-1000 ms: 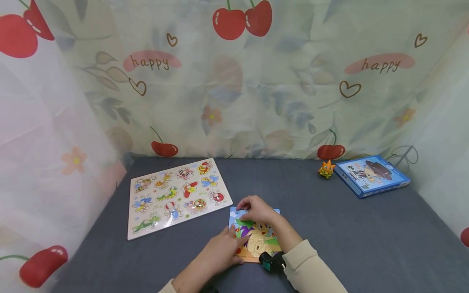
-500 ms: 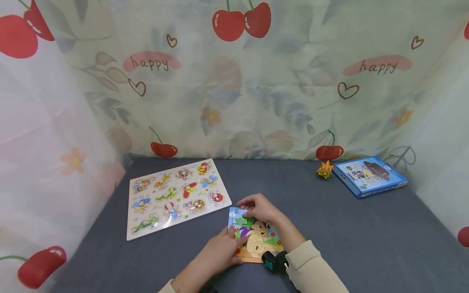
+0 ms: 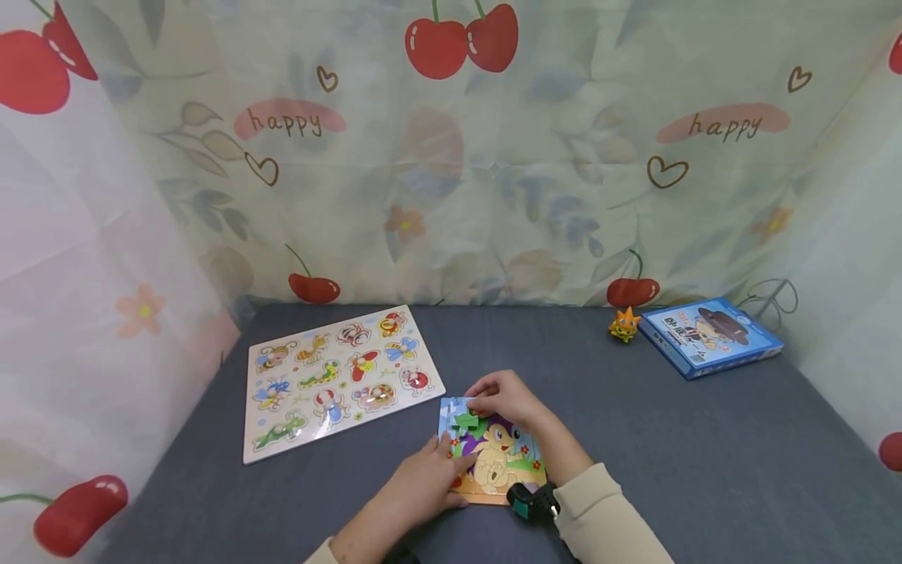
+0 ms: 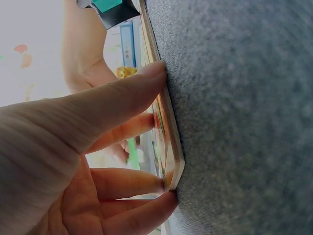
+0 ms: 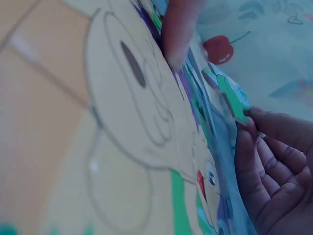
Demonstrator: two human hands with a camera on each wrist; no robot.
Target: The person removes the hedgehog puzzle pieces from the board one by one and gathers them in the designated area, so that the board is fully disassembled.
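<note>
A jigsaw puzzle with a cartoon hedgehog lies in its flat tray near the front middle of the table. My left hand holds its near left corner. In the left wrist view the thumb is against the tray's near edge, and the other fingers touch its face and corner. Over the puzzle's far left part, my right hand pinches a green and blue puzzle piece between thumb and finger. The right wrist view shows that piece raised and tilted above the puzzle.
Left of the puzzle lies a white insect peg board. A small orange and yellow toy figure stands at the back right beside a blue box. Behind the table hangs a printed curtain.
The right hand has lifted the green and blue piece up from the puzzle's far left part and shifted slightly right. The left hand has stayed in place.
</note>
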